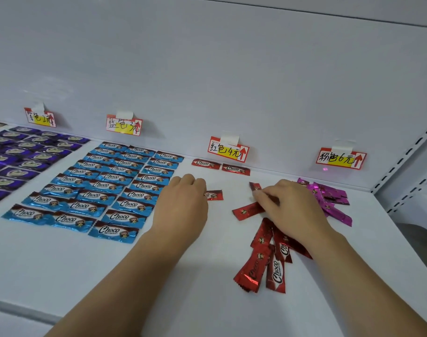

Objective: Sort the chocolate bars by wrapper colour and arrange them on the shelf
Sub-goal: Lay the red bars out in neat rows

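Hands (183,198) (290,205) cover red bars (261,259) beside pink pile (334,198).

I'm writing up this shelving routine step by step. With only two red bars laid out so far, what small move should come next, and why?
Probably set the red bar under the left hand down flat just in front of the two placed red bars by the red tag, starting a second row like the blue block's.
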Demonstrator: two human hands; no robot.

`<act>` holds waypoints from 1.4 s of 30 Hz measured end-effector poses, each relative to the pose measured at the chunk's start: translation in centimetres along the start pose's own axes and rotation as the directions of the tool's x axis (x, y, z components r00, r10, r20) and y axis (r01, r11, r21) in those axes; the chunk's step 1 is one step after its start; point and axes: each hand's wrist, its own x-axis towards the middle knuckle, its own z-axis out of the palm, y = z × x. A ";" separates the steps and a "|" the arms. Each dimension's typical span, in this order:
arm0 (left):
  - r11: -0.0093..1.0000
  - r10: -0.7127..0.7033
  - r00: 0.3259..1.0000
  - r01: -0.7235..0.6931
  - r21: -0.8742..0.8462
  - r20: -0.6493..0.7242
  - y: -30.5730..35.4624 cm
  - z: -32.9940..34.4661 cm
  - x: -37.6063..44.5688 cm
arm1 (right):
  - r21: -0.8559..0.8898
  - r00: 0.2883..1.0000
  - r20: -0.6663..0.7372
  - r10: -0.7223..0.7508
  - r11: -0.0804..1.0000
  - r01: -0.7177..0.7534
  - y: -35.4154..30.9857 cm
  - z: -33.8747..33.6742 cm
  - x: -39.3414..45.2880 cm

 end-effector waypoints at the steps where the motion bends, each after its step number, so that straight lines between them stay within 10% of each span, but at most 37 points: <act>1: 1.000 0.003 1.000 -0.003 0.000 0.004 0.0 0.0 0.0 | 0.040 1.000 0.001 -0.010 0.999 0.010 -0.3 -0.1 -0.1; 8: 0.998 0.058 0.998 -0.058 -0.020 0.032 0.3 -0.2 -0.4 | 0.039 0.982 0.093 -0.165 0.986 0.162 1.0 0.2 -0.3; 30: 0.939 0.048 0.953 -0.144 0.311 0.298 1.2 0.4 1.7 | -0.259 0.948 0.318 -0.003 0.962 0.090 -3.9 0.3 1.9; 42: 0.969 0.022 0.965 -0.086 0.232 0.263 -0.2 1.4 2.5 | -0.271 0.975 0.221 0.018 0.962 0.044 -5.0 2.4 2.9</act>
